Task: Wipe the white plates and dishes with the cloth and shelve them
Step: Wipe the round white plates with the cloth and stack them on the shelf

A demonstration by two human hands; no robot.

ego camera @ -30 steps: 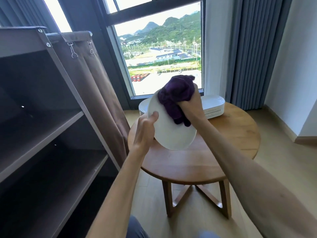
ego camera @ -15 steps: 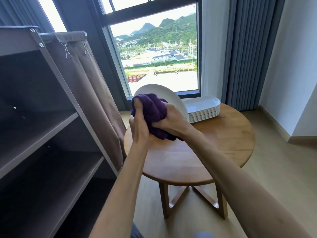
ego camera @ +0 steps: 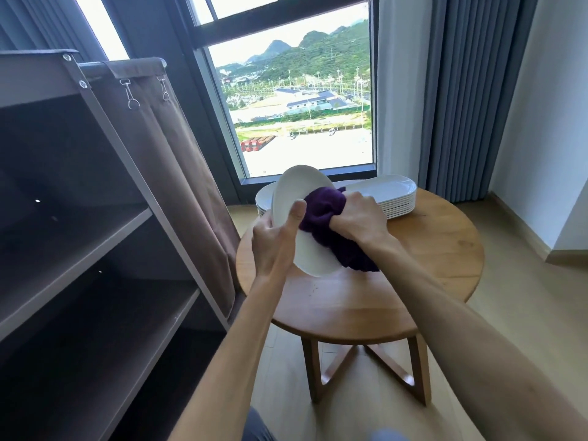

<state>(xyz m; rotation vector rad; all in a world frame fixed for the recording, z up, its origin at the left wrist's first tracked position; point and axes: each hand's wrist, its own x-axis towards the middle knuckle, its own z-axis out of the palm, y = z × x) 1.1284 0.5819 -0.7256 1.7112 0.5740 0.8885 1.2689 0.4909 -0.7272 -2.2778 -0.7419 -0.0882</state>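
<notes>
One white oval plate (ego camera: 288, 198) is up in the air over the round wooden bench (ego camera: 429, 275), tilted on edge, and the step in hand looks like the wiping itself. The left hand (ego camera: 273, 240) grips the plate's lower left rim, thumb laid across the near face and the fingers curled round behind. The right hand (ego camera: 358, 218) is balled round a bunched purple cloth (ego camera: 324, 208) and presses it against the plate's near face, with a tail of cloth hanging below the wrist. The plate's long axis runs steeply, from its upper end toward the window down to its lower end near the bench top; the wiped face is turned to the right and toward the person. Behind it, two piles wait on the bench: a stack of long white dishes (ego camera: 391, 195) and a stack of plates (ego camera: 264, 198) partly hidden by the held plate. The brown shelf unit (ego camera: 95, 237) at the left shows no crockery on its boards. Next, I judge, the cloth must come off the plate, and the left hand carry it leftward to lie flat on a shelf
</notes>
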